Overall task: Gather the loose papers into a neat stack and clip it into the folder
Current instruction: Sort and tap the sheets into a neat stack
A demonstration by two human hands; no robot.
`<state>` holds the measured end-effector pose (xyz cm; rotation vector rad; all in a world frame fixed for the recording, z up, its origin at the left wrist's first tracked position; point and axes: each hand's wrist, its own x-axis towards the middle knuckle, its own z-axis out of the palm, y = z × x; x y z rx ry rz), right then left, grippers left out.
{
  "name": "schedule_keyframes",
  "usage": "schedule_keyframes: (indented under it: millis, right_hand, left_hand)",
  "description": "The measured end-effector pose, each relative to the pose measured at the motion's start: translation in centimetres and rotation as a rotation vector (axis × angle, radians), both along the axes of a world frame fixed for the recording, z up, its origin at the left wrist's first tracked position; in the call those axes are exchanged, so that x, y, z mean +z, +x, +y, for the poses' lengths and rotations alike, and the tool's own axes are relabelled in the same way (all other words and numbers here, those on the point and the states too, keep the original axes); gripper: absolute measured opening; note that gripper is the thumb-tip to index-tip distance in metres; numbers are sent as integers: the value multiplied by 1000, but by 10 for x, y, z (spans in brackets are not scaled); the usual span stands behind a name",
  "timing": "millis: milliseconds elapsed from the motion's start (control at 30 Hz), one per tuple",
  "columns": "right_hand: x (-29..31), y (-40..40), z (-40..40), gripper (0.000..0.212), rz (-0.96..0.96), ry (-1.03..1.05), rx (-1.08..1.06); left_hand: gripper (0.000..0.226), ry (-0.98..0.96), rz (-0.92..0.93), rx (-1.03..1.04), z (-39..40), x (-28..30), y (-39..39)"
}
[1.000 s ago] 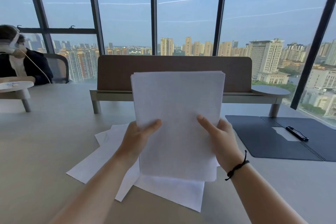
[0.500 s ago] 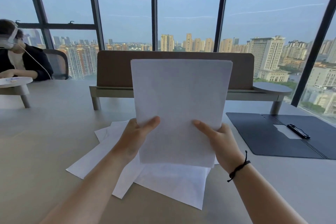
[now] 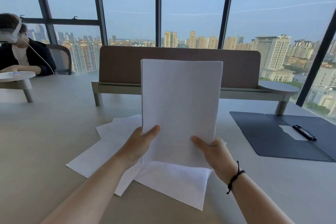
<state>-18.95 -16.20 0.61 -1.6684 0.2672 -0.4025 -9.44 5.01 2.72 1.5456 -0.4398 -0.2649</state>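
Both hands held a stack point(image 3: 181, 107) of papers upright above the table point(image 3: 45, 132); the left hand point(image 3: 139, 144) and right hand point(image 3: 215, 152) were closed on its lower corners, thumbs in front, the other fingers hidden behind; its edges looked fairly square. Several loose sheets point(image 3: 174, 185) lay fanned underneath, ungathered. The dark folder point(image 3: 263, 136) lay open well to the right, what seemed its clip point(image 3: 304, 132) empty; clipping was not yet begun.
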Motion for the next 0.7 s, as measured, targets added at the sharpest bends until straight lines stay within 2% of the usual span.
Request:
schedule_keyframes:
  millis: [100,200,233,300,333,400,467,600,700]
  right_hand:
    - [9,5,3,22,1,-79,34]
    - [14,11,2,26,-17,-82,40]
    - [11,15,-2,25,-5,-127,19]
    - [1,23,-12,20,75,-343,-18]
    - [-5,24,-15,25,158,-469,2]
    - [-16,25,-18,62,368,-769,97]
    - [-21,26,-15,89,462,-1007,167]
    - [-23,35,-14,113,479,-1056,104]
    - [-26,38,-11,117,511,-1072,101]
  left_hand:
    - [15,-38,42,79,7,0,15]
    - [17,-177,210,173,19,1,29]
    - [16,-240,268,191,26,1,34]
    - [13,-344,349,232,38,-1,48]
    - [13,-376,384,249,44,-4,53]
    - [8,-428,445,259,51,-11,62]
    - [15,-472,501,267,55,-20,66]
    - [14,-605,608,208,51,-32,67]
    - [12,-611,618,184,41,-37,68]
